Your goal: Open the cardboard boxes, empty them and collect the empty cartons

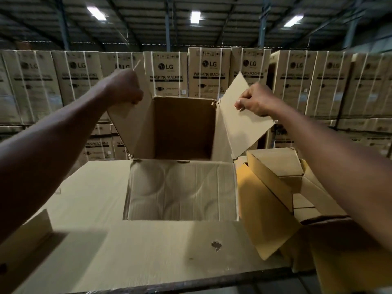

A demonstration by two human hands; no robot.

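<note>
An empty brown cardboard box (pixel 183 128) lies on its side with its mouth toward me, resting on a wide cardboard surface (pixel 148 247). Its lower flap (pixel 182 192) lies flat in front. My left hand (pixel 125 88) is closed on the left flap (pixel 127 124) and holds it out to the side. My right hand (pixel 257 99) pinches the right flap (pixel 239 128) near its upper edge, thumb on the near face. Nothing shows inside the box.
Several opened, empty cartons (pixel 282 187) are piled to the right of the box. A low cardboard strip (pixel 27 236) stands at the near left. Strapped washing-machine boxes (pixel 209 73) are stacked in a wall behind.
</note>
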